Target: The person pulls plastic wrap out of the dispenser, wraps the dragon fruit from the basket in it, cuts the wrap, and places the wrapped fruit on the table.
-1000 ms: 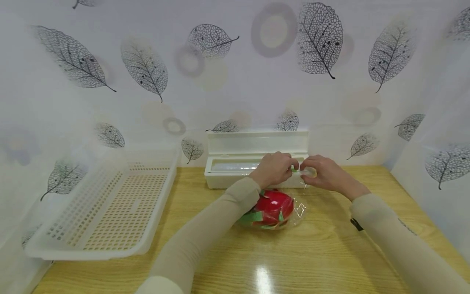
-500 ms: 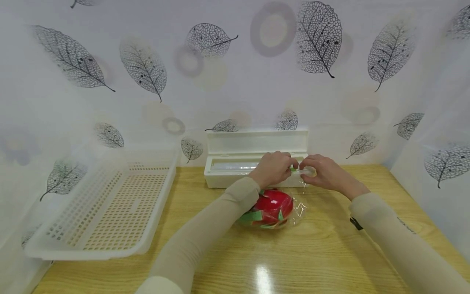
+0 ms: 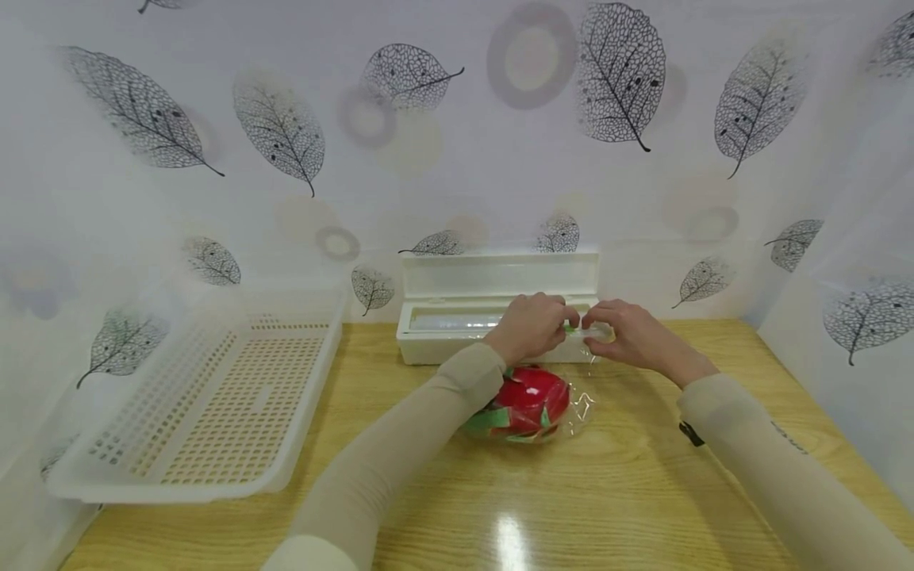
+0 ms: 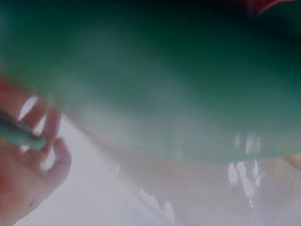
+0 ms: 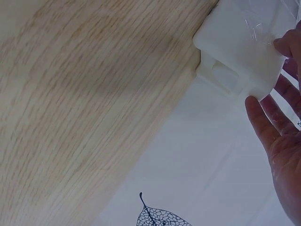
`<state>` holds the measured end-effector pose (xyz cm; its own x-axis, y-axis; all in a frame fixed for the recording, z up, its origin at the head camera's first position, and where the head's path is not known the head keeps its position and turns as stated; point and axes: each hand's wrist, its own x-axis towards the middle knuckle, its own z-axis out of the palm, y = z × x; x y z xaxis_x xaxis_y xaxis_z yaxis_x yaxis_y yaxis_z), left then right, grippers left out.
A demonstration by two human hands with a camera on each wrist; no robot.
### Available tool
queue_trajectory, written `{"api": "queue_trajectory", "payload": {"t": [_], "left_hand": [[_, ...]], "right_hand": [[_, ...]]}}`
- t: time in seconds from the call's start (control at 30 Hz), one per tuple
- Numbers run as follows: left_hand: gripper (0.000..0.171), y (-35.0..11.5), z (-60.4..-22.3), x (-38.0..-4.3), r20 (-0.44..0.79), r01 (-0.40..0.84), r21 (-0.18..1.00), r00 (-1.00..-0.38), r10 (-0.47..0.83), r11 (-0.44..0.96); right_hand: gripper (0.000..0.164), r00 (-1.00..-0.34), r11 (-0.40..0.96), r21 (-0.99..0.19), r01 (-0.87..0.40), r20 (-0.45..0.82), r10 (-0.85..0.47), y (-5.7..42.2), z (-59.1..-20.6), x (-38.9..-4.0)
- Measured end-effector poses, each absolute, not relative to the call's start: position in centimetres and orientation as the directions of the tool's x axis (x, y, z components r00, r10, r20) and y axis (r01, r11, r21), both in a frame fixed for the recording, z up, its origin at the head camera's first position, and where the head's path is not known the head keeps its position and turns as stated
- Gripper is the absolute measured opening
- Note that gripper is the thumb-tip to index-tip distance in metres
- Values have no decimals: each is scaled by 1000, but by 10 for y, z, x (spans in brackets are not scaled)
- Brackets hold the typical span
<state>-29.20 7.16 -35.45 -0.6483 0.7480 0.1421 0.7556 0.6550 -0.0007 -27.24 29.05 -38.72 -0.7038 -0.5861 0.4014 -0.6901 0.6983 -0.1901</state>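
A white cling film dispenser (image 3: 432, 349) stands at the back of the table with its lid raised and a film roll inside. Curled over its front edge, my left hand (image 3: 530, 325) pinches a small green slide cutter (image 3: 570, 328). My right hand (image 3: 634, 337) grips the dispenser's right end, thumb in front and fingers spread at the far side in the right wrist view. Below the left wrist lies a red dragon fruit (image 3: 534, 396) with green scales, covered by clear cling film (image 3: 584, 408). One blurred green scale (image 4: 164, 84) fills much of the left wrist view.
A white perforated plastic basket (image 3: 286, 468) stands on the left of the wooden table (image 3: 571, 507). Behind the dispenser rises a white leaf-patterned cloth (image 3: 457, 174), which also lines both sides. A black strap (image 3: 690, 433) shows under the right sleeve.
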Motion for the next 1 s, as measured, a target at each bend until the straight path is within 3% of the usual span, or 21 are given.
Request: {"api": "queue_trajectory", "payload": {"t": [1.0], "left_hand": [[31, 68, -355, -293, 133, 755, -24, -647, 751, 655]], "right_hand": [[17, -722, 708, -209, -675, 388, -573, 290, -386, -270]]}}
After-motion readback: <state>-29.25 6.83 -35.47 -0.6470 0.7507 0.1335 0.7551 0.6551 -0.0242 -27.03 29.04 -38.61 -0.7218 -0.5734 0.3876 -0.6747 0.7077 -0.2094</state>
